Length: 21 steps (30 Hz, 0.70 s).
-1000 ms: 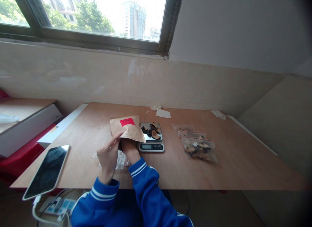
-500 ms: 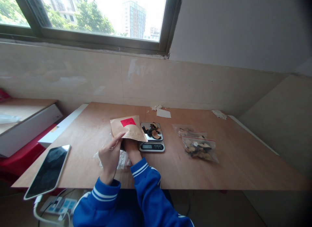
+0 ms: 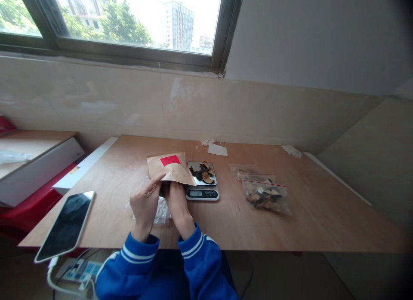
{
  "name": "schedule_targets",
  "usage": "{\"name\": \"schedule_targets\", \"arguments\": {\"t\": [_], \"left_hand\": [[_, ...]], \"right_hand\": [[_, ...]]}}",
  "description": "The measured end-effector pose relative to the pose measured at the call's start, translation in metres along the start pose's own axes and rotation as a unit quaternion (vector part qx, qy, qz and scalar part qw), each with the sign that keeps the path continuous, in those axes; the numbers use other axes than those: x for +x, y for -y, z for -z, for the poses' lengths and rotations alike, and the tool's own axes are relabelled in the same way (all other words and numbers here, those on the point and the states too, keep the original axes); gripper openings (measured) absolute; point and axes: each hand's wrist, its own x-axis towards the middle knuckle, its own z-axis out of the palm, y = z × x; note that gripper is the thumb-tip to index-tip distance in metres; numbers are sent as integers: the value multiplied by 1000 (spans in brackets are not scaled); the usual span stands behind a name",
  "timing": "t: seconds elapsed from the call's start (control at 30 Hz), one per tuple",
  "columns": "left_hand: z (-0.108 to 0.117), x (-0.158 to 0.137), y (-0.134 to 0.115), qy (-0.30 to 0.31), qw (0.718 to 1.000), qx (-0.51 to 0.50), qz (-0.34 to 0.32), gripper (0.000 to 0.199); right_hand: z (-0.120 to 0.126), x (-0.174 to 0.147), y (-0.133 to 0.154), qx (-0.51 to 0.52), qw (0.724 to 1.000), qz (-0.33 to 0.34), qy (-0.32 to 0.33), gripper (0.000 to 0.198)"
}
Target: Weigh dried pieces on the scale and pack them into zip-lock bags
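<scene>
Brown paper flat bag with red label (image 3: 169,171) is pinched by the left hand (image 3: 143,207). Its near-side mouth is occupied by the right hand (image 3: 178,203) (fingers hidden, grip cannot be told).

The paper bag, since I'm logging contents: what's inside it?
The right hand reaches partly into the bag; the left hand pinches its edge. Whatever else is inside cannot be seen: the paper and the hand cover it.

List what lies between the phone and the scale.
In the head view, clear plastic lies on the table between the phone and the scale; the left hand, right hand and paper bag also come between them, partly hiding it.
</scene>
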Motion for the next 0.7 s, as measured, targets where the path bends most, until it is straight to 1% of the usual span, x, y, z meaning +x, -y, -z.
{"name": "schedule_targets", "arguments": {"t": [0.07, 0.1, 0.13, 0.23, 0.33, 0.4, 0.5, 0.6, 0.7], "left_hand": [[0, 1, 0, 0, 1000, 7, -1, 26], [0, 1, 0, 0, 1000, 12, -1, 26], [0, 2, 0, -1, 1000, 17, 0, 26], [0, 5, -1, -4, 1000, 30, 9, 25], [0, 7, -2, -1, 999, 34, 17, 23], [1, 9, -3, 3, 999, 35, 19, 23], [2, 11, -6, 5, 999, 39, 19, 23], [2, 16, -10, 5, 999, 39, 16, 23], [3, 23, -17, -4, 998, 53, 28, 23]], "right_hand": [[7, -9, 5, 15, 998, -53, 4, 44], [11, -13, 8, 26, 997, -72, 3, 43], [14, -16, 10, 35, 996, -77, 0, 42], [25, -22, 11, 68, 997, -40, -20, 38], [30, -29, 5, 116, 992, 0, -50, 36], [33, -34, 1, 157, 985, 12, -74, 33], [40, -43, -4, 215, 970, 11, -114, 21], [49, -50, -7, 220, 964, 3, -152, 10], [56, -55, -13, 199, 960, 31, -194, 8]]}}
